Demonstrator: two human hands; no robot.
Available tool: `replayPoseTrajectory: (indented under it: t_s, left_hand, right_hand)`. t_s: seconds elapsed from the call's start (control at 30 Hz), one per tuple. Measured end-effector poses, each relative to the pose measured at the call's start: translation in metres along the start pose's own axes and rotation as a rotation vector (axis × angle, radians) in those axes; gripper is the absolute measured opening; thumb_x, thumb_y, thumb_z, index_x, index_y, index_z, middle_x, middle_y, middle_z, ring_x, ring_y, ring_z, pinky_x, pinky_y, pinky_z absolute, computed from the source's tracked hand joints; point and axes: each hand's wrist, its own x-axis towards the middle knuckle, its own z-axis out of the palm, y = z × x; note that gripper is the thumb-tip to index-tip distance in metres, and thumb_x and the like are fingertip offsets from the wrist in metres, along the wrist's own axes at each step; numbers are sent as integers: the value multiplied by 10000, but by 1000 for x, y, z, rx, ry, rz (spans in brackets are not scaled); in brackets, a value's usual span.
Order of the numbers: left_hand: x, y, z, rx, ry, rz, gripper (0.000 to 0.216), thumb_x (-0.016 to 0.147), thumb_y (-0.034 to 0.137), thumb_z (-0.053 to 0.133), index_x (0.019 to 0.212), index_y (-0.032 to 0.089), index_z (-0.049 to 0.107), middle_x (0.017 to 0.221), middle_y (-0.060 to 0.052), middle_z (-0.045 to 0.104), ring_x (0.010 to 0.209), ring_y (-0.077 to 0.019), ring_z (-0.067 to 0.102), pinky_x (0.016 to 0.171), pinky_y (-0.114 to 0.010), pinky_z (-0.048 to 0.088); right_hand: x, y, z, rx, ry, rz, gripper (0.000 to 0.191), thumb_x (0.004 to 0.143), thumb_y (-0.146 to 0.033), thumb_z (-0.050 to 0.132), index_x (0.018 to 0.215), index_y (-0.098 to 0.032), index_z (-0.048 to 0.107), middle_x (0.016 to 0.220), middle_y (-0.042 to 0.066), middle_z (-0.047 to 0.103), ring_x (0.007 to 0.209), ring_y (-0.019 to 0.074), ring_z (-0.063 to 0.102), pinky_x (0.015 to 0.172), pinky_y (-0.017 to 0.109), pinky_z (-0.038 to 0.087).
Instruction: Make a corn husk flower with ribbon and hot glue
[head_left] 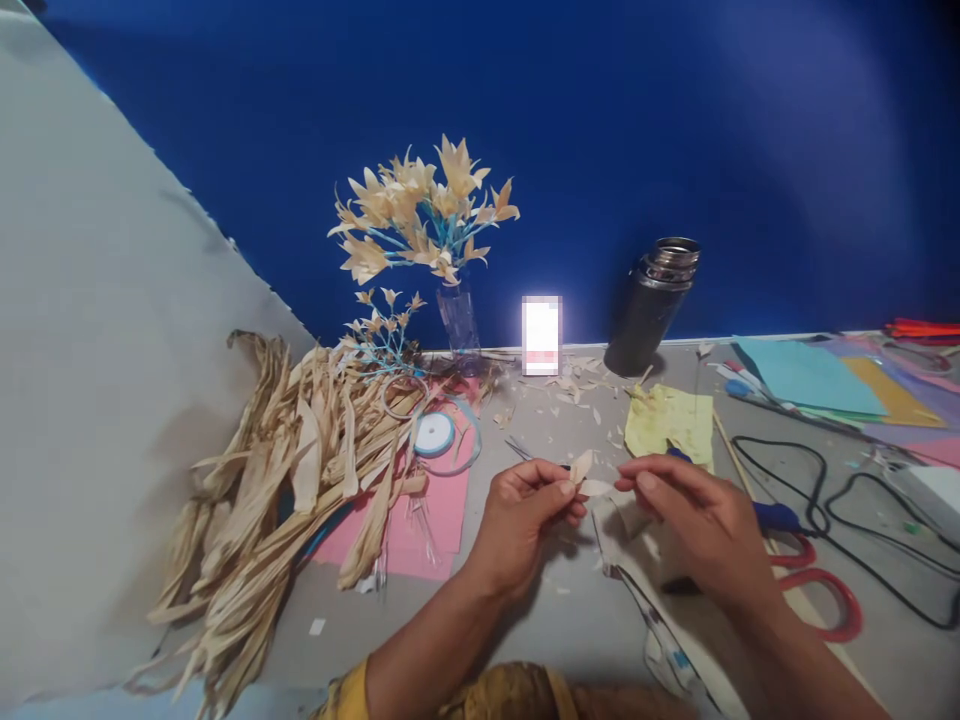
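My left hand point(529, 515) pinches pale dried-husk petals point(583, 466) between thumb and fingers, above the middle of the table. One petal points up and another reaches sideways toward my right hand point(701, 520). The right thumb and fingertips are drawn together just beside that petal's tip; whether anything thin is between them is too small to tell. Below and between the hands lies a strip of pale material point(630, 530). Red-handled scissors point(840, 605) rest by my right wrist, near a dark blue object point(776, 517) partly hidden by the hand.
A large heap of dried husks point(300, 480) covers the left, beside a ribbon spool point(434, 434) on pink paper point(450, 510). Husk flowers point(420, 195) stand in a clear vase point(459, 320). Behind are a lit screen point(541, 330) and dark flask point(651, 310). Black cord point(821, 475) loops at right.
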Motion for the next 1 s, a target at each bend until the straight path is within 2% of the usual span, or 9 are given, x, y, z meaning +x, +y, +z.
replayPoseTrajectory:
  t_s: [0.1, 0.2, 0.3, 0.4, 0.5, 0.67, 0.8, 0.9, 1.0]
  left_hand:
    - [1, -1, -1, 132, -36, 30, 233, 657, 306, 903, 708, 141, 746, 630, -34, 712, 575, -123, 625, 619, -241, 474]
    - [1, 0, 0, 219, -76, 29, 232, 667, 315, 901, 703, 142, 752, 619, -36, 705, 589, -133, 622, 627, -250, 468]
    - [3, -1, 0, 161, -89, 21, 253, 650, 326, 924, 724, 147, 761, 640, -37, 715, 607, -135, 630, 641, -250, 473]
    - [5, -4, -2, -15, -75, -34, 288, 619, 333, 953, 743, 157, 761, 744, -47, 747, 642, -133, 644, 651, -250, 492]
    - [7, -12, -1, -110, -45, -59, 286, 607, 303, 966, 712, 149, 749, 874, -63, 770, 706, -128, 659, 679, -238, 499]
    - [12, -28, 5, -64, -72, 53, 246, 683, 329, 921, 766, 139, 786, 761, -59, 752, 677, -148, 659, 719, -279, 514]
    - [15, -32, 5, -49, -78, 56, 240, 683, 328, 914, 751, 136, 787, 694, -43, 726, 599, -144, 627, 640, -281, 493]
    - [16, -30, 3, -43, -84, -18, 262, 650, 332, 934, 727, 133, 781, 680, -46, 728, 605, -139, 626, 651, -271, 479]
    - [17, -27, 1, 26, -91, -81, 306, 599, 336, 969, 714, 120, 784, 684, -53, 734, 631, -125, 623, 671, -248, 454]
  right_hand:
    - [8, -3, -7, 147, -186, 229, 263, 858, -468, 725, 840, -211, 782, 789, 62, 773, 679, 205, 680, 599, 295, 527]
    - [13, -4, -10, 235, -327, 327, 231, 739, -408, 831, 810, -199, 765, 775, 37, 743, 687, 182, 655, 631, 279, 515]
    - [12, 0, -7, 320, -392, 376, 232, 706, -359, 861, 830, -190, 762, 728, 8, 694, 666, 145, 612, 620, 249, 485]
    - [6, 7, 1, 399, -302, 421, 310, 711, -380, 874, 926, -178, 778, 747, 10, 688, 666, 128, 599, 607, 230, 476]
    - [1, 12, 16, 466, -107, 500, 428, 681, -460, 896, 952, -154, 768, 699, 6, 672, 552, 99, 543, 503, 214, 427]
    - [-6, 7, 41, 565, 134, 538, 501, 587, -499, 948, 865, -182, 679, 688, 6, 684, 567, 135, 609, 519, 243, 509]
    - [-10, 8, 43, 610, 74, 531, 478, 631, -480, 935, 907, -187, 676, 720, -4, 676, 589, 132, 619, 524, 234, 516]
    - [-11, 14, 36, 696, -61, 588, 417, 705, -483, 890, 909, -178, 691, 651, -33, 619, 496, 82, 509, 439, 189, 403]
    - [-8, 18, 28, 742, -100, 622, 400, 712, -502, 874, 791, -161, 682, 577, -53, 543, 471, 52, 411, 414, 160, 289]
